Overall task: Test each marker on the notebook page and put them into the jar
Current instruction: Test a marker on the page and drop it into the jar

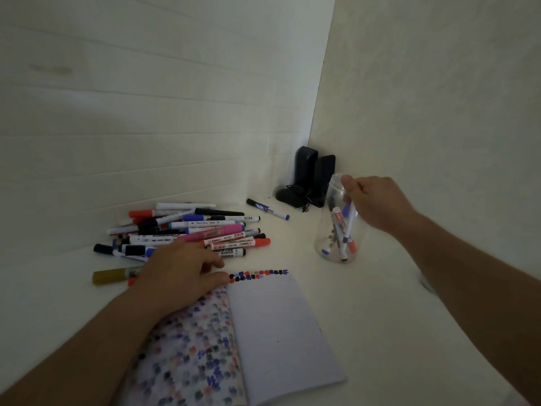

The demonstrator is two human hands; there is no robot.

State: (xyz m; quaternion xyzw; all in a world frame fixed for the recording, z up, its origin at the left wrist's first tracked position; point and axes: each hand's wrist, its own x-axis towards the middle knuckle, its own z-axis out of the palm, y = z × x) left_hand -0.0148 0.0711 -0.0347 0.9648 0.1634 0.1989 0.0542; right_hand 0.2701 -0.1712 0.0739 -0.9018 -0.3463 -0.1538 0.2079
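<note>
At jar [336, 227] rim, right hand [377, 202] fingers curled.

An open notebook [278, 326] lies on a white table [380, 332], a row of coloured test marks along the top of its right page. The left hand [181, 268] rests flat at the notebook's 11 o'clock corner, touching a pile of markers [187, 232] further toward 11. At 2 o'clock the right hand [377, 203] grips the rim of a clear jar [336, 227] holding several markers. Two dark speakers [310, 177] stand in the corner at 12 o'clock.
</note>
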